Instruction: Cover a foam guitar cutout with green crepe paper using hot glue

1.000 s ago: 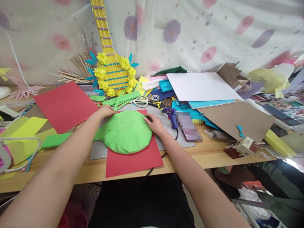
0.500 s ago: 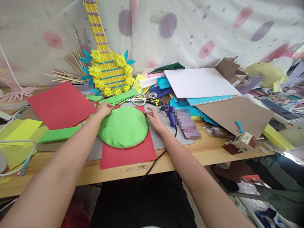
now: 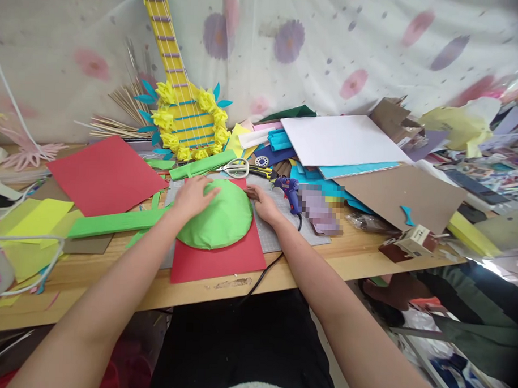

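A rounded shape covered in green paper (image 3: 218,221) lies on a red sheet (image 3: 218,267), over a grey cutting mat (image 3: 269,238). My left hand (image 3: 196,196) rests on its upper left part, fingers spread. At its upper right edge is my right hand (image 3: 261,202), fingers stretched out against the rim; the fingertips are partly hard to make out. A long green strip (image 3: 117,223) runs leftward from the shape, its right end hidden by my left arm. Just right of my right hand lies a blue glue gun (image 3: 288,194).
White-handled scissors (image 3: 235,168) and a yellow-black cutter (image 3: 262,171) lie behind the shape. A yellow paper guitar (image 3: 187,123) leans on the curtain. A white board (image 3: 341,141) tops a paper pile. Another red sheet (image 3: 106,176) lies left; a person's arm (image 3: 394,289) shows lower right.
My left hand has moved from the red sheet's far edge onto the green shape, and its fingers have spread. My right hand stays at the right rim. More of the green strip shows.
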Demonstrator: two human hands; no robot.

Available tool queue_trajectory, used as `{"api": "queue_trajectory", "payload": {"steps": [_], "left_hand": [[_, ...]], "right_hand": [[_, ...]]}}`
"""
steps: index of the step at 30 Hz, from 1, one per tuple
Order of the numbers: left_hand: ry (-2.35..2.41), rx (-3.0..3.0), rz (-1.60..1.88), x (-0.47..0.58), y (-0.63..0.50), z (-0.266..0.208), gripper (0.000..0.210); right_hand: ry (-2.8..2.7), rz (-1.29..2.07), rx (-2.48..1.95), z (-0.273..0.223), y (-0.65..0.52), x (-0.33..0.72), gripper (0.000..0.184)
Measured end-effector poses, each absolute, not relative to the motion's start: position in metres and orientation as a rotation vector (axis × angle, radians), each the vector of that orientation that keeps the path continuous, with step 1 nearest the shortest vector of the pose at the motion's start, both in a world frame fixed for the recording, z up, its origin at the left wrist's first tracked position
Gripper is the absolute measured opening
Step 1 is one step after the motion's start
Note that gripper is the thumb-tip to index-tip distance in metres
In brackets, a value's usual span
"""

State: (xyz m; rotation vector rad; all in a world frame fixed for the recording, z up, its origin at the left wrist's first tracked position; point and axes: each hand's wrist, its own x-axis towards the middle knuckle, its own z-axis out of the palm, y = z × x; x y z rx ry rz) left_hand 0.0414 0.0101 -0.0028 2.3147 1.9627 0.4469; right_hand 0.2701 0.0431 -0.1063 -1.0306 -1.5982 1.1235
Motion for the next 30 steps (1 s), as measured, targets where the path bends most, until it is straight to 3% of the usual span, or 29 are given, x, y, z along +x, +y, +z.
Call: {"api": "queue_trajectory", "payload": {"steps": [6,30], "left_hand": [[1.884,2.437,0.106,0.062,-0.013,-0.018,0.076],[1.914,2.496,0.135,0.058,-0.019,-0.026,0.075]], "right_hand": [[-1.606,1.138,-1.033,-0.105,0.042,0.27,0.072],[-1.613,1.11,-1.065,-0.104,0.046,0.27,0.069]]}}
